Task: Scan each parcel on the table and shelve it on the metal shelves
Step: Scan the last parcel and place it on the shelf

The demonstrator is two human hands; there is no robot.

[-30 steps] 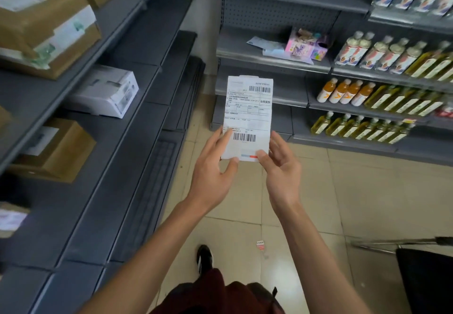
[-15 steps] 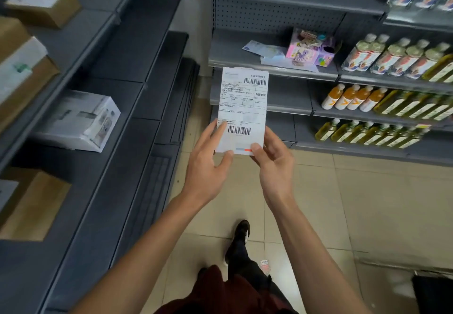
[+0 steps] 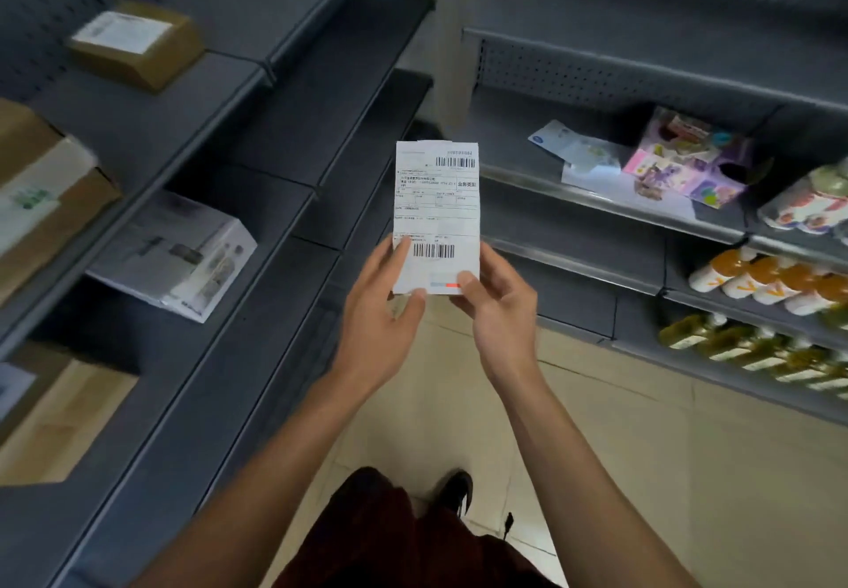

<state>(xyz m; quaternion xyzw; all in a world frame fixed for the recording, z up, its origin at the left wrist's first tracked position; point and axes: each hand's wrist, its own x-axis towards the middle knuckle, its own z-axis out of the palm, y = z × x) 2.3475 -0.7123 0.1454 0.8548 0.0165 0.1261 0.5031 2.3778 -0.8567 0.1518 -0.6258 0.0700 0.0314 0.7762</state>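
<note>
Several parcels already sit on the metal shelves (image 3: 151, 142) to the left: a brown box (image 3: 137, 44) up high, a white box (image 3: 179, 257) lower down, with other cartons at the frame's edge. The left hand (image 3: 383, 312) and right hand (image 3: 498, 307) each pinch the bottom corners of a flat parcel (image 3: 437, 216), label facing up, held out over the aisle floor (no bench or scanner in sight). I judge this one is not yet shelved; how many remain cannot be told.

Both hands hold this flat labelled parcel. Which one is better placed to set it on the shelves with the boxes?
Probably left: the left hand grips the flat parcel on the side nearest the parcel shelves; the right hand sits farther away.
</note>
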